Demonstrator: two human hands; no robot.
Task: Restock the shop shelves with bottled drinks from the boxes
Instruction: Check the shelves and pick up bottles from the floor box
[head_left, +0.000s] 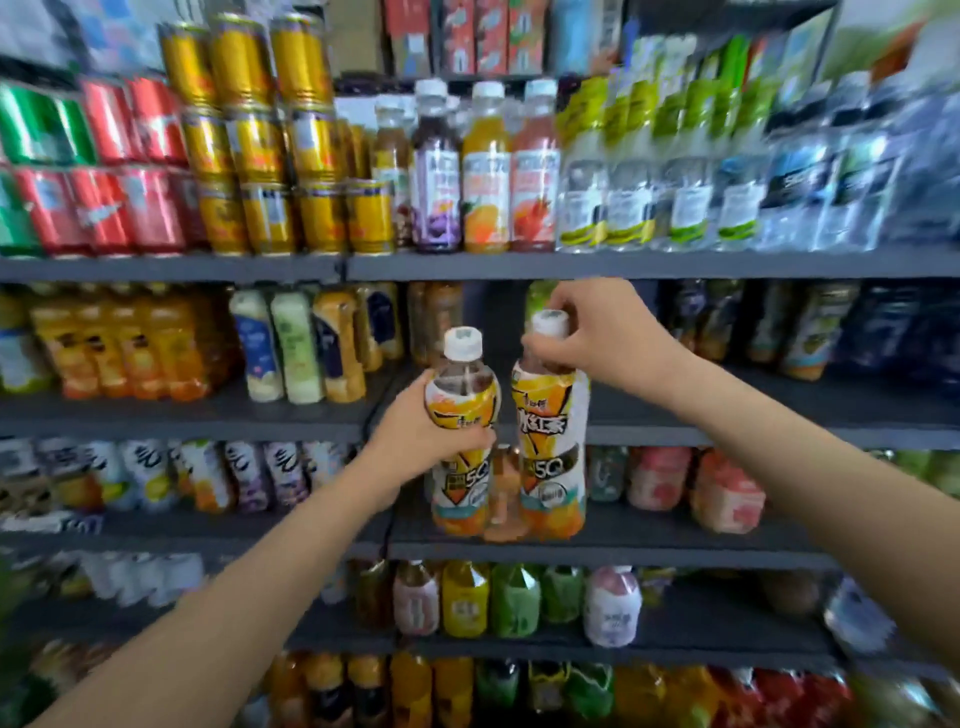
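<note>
You're holding two tea bottles in front of the shelves, one per hand. Your left hand (415, 423) is wrapping the left bottle (461, 431) around its shoulder, thumb across the label. Your right hand (592, 325) is pinching the right bottle (551, 431) by the cap, fingers curled over the top. The bottles are hanging just beside each other, both about upright, near frame centre.

You're probably aiming at the dark gap (493, 312) at 12 o'clock from the bottles, on the second shelf (779, 395), between the amber bottles and the dark ones at 2 o'clock. No boxes in view.

How to do this well, my read:
- Be seating one bottle at a time. Two side by side may clip the neighbours.
- The cap pinch is the weaker grip; that bottle can swing. Be setting it down first, base flat on the shelf, before letting go.
- Be clearing the shelf edge above when lifting in.
- Be pushing each to the back of the gap, label facing out, in line with the row.
- The frame is blurred at the edges, so I can't tell how deep the gap runs.
</note>
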